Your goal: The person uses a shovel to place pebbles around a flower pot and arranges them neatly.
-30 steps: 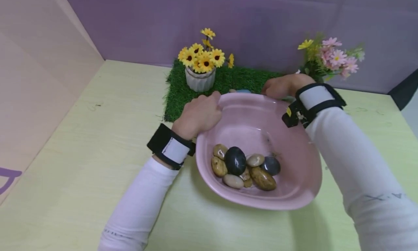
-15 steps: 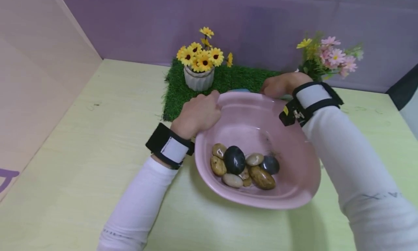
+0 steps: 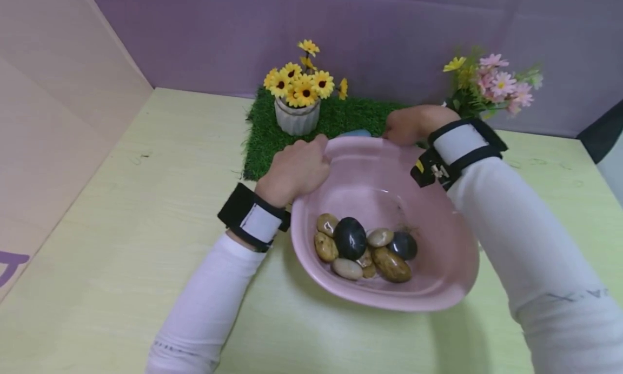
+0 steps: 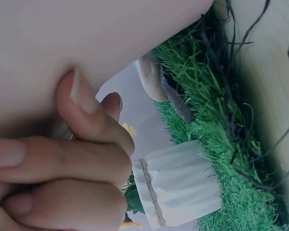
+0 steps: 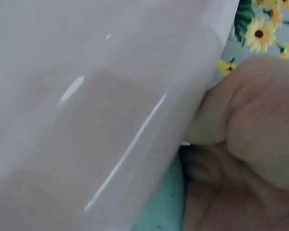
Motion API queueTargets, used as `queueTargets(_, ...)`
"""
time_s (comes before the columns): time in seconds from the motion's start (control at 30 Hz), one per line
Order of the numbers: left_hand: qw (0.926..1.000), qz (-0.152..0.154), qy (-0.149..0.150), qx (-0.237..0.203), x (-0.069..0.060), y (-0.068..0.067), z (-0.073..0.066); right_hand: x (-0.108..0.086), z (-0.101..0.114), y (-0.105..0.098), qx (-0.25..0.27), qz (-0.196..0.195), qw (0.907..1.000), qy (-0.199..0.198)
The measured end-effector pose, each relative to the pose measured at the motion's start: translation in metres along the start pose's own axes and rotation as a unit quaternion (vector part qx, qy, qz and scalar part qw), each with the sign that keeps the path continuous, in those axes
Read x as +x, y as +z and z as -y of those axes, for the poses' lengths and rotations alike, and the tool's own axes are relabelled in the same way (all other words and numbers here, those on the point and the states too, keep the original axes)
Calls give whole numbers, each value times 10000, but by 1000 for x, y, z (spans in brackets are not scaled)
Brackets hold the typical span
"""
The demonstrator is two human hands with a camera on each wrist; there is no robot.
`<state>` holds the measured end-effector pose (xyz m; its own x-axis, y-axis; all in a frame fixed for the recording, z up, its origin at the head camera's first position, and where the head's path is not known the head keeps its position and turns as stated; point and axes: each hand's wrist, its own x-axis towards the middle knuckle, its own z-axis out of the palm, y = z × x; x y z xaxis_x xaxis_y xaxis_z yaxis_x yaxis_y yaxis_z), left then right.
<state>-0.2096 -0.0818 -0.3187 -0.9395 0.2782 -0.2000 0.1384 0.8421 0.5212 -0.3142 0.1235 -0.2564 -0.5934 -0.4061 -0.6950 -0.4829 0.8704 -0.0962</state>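
A pink plastic basin [image 3: 350, 168] stands over the pale table, and several wet stones lie together at its near left. Among them are a black stone [image 3: 350, 238] and a brown stone [image 3: 391, 265]. My left hand [image 3: 297, 171] grips the rim at the far left; in the left wrist view its fingers [image 4: 82, 159] curl against the basin's outside. At the far rim, my right hand [image 3: 413, 125] bends down behind the basin, and in the right wrist view it [image 5: 245, 144] lies close along the rim's edge. Whatever its fingers may hold is hidden.
Beyond the basin lies a green grass mat [image 3: 360, 113] bearing a white pot [image 3: 298, 119] of yellow flowers. A pale blue object [image 3: 356, 133] peeks over the far rim. Pink flowers [image 3: 503, 87] stand at back right, before a purple backdrop [image 3: 389, 44].
My right hand has shifted slightly left along the far rim. The left hand, basin and stones look nearly unmoved. A small tan thing behind the rim no longer shows.
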Motion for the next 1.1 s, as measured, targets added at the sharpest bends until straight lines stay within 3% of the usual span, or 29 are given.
queueTargets(0.17, 10000, 5, 49, -23, 0, 0, 0, -4, 15, -1, -572, -240, 9971, 431)
queueTargets(0.37, 10000, -12, 58, -22, 0, -1, 0, -11, 33, -4, -1309, -526, 9851, 987)
queueTargets(0.5, 10000, -5, 17, -39, -1, -1, 0, -14, 41, -2, -1201, -867, 9837, 1014)
queueTargets(0.77, 10000, -20, 44, -37, 1, -1, 0, -17, 44, -2, -1215, -1045, 9812, 1078)
queueTargets(0.97, 10000, 17, 2, -26, 1, -1, 0, -27, 29, -10, -1062, -1072, 9813, 1196)
queueTargets(1.1, 9997, 67, -25, -223, 0, -2, -2, -40, 14, -18, -1030, -1370, 9735, 1512)
